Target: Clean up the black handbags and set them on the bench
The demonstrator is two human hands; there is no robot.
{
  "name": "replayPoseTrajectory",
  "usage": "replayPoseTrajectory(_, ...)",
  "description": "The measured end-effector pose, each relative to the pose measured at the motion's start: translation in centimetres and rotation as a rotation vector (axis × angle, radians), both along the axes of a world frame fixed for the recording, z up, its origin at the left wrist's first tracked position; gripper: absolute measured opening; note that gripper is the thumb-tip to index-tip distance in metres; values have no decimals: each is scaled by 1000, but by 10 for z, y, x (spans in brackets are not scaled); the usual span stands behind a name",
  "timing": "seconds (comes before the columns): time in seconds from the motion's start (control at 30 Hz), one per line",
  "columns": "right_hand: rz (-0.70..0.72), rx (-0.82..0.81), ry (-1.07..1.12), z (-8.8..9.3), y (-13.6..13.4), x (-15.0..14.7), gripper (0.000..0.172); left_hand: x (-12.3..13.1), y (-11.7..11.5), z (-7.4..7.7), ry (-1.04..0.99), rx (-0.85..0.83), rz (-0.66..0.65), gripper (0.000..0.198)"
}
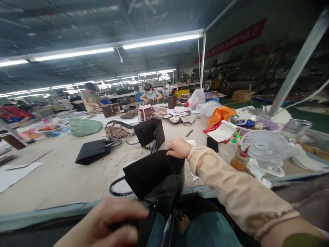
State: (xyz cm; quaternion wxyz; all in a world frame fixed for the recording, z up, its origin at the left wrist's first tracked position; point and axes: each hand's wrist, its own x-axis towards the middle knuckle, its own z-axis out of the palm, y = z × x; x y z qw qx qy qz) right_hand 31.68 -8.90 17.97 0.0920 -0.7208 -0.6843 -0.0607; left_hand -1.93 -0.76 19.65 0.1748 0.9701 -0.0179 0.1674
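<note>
A dark brown bag (156, 176) stands open at the near edge of the work table (59, 178), partly over my lap. My right hand (179, 148), in a peach sleeve, grips the bag's far top rim with closed fingers. My left hand (108, 223) is low in the foreground, blurred, its fingers closed round the bag's near lower edge. A loop handle (115, 190) lies on the table left of the bag.
Two more dark bags (150, 132) (94, 151) lie further back. Stacks of cut pieces (151, 111), a white fan (266, 145), glue bottles (240, 159), a black phone (212, 144) and a purple basin (257, 123) crowd the right. Other people work at the far end.
</note>
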Motion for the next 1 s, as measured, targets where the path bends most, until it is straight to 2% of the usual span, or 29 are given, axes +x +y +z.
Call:
replayPoseTrajectory(0.03,-6,14,27,-1,-1,0,24,22,4,13,-54,9,75,28)
replayPoseTrajectory(0.1,-33,32,99,-2,-4,1,23,71,14,22,-68,12,240,28)
replayPoseTrajectory(0.13,-49,38,133,-2,-6,1,23,95,19,20,-40,42,349,33)
replayPoseTrajectory(0.2,-81,38,174,-2,-11,2,26,136,26,9,67,103,414,42)
replayPoseTrajectory(0.27,-114,20,198,-3,-14,2,29,165,29,-5,152,128,408,46)
replayPoseTrajectory(0.33,-142,-4,226,-3,-17,0,32,182,29,-14,191,117,391,41)
replayPoseTrajectory(0.47,-193,-42,253,-1,-21,-1,39,201,27,-22,238,87,316,32)
replayPoseTrajectory(0.53,-211,-53,243,-1,-21,0,40,207,27,-24,242,115,330,33)
replayPoseTrajectory(0.73,-195,-50,127,-5,-18,6,25,213,24,-30,228,238,404,29)
replayPoseTrajectory(0.87,-179,-40,257,-8,-17,9,17,212,22,-31,222,248,422,26)
replayPoseTrajectory(1.0,-205,-46,397,-11,-19,12,19,213,24,-30,223,200,434,29)
